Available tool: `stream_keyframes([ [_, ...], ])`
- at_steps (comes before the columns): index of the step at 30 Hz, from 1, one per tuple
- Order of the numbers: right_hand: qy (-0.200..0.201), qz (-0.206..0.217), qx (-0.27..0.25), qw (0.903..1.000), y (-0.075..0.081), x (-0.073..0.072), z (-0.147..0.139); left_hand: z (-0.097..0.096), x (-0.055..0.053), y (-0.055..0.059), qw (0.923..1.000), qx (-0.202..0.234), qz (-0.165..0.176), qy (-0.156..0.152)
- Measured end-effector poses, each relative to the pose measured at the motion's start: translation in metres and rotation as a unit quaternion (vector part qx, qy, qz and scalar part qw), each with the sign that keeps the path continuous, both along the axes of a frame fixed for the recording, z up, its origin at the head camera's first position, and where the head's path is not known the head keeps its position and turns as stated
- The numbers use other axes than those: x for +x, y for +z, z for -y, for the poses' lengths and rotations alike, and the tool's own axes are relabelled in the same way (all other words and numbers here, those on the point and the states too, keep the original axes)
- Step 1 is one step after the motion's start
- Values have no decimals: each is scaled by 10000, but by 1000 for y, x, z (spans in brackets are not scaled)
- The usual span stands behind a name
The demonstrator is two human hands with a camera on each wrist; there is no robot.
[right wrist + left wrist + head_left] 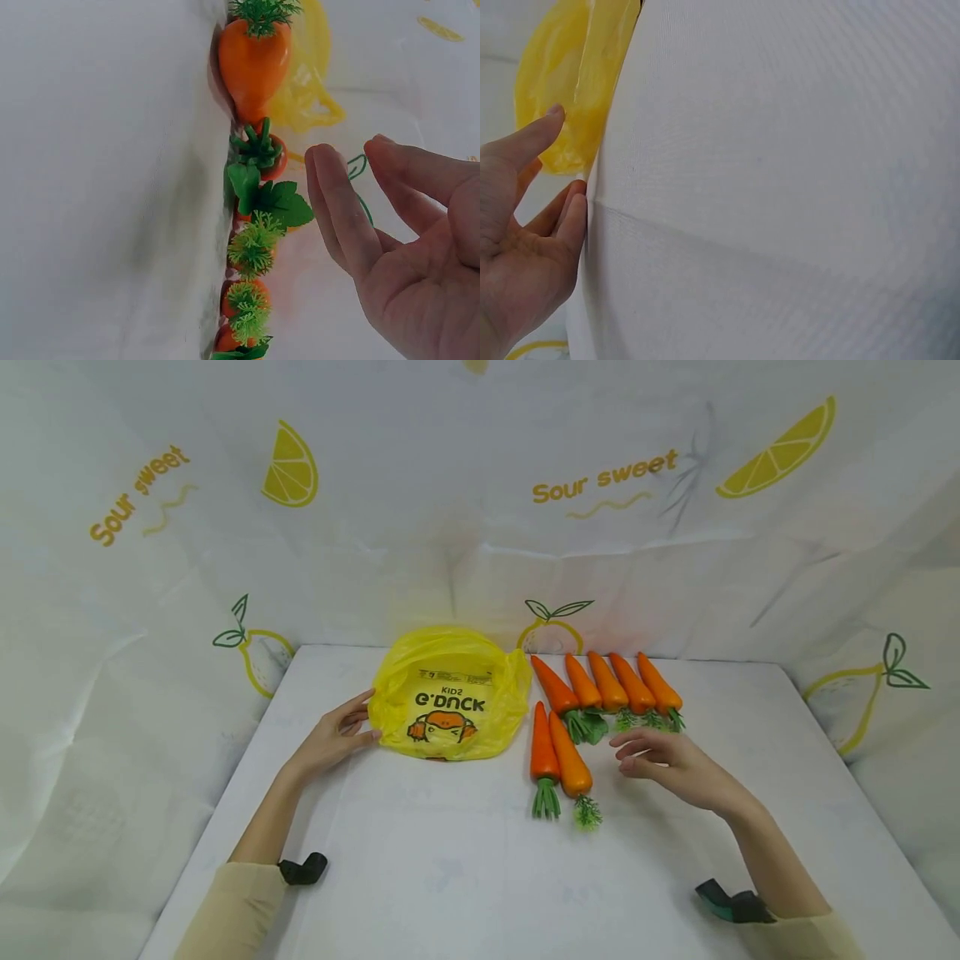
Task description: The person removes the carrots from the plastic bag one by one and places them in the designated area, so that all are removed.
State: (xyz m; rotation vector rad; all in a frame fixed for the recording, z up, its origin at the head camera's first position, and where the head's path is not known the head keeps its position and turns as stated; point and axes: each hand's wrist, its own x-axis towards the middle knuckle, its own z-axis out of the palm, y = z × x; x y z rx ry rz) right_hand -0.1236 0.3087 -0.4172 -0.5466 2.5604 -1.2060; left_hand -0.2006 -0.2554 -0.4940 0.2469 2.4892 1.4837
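Note:
A yellow plastic bag [450,693] with a printed duck lies at the back of the white table, its mouth spread wide. My left hand [337,735] is at the bag's left edge, fingers loosely bent; in the left wrist view the thumb and fingers stand apart with no bag between them. Two carrots lie right of the bag, a red-orange one [543,743] and an orange one [572,760]. Several more carrots [607,683] form a row behind them, green tops toward me. My right hand [678,766] hovers just in front of that row, fingers relaxed and holding nothing.
White cloth printed with lemons [291,468] hangs behind and beside the table [450,877]. The table's back edge runs right behind the bag and the carrot row. Black wrist mounts [303,868] stick out from both forearms.

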Motion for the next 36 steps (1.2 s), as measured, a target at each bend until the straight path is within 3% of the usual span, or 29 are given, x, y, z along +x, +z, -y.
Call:
stream_keyframes([
  [7, -305, -474, -179, 9982, 1, 0, -9, 3, 3, 2, 9986, -143, -483, 167],
  [19, -647, -311, -423, 9965, 9, 2, -17, 3, 2, 2, 9976, -241, -641, -47],
  [27, -639, -513, -194, 9964, 17, -1, -20, 3, 2, 3, 9968, -262, -747, -139],
  [32, -732, -916, 49, 9931, 27, -8, -26, 9, -2, 11, 9945, -465, -918, -195],
  [36, -956, -1395, 377, 9849, 38, -18, -32, 17, -8, 24, 9905, -883, -1044, -140],
])
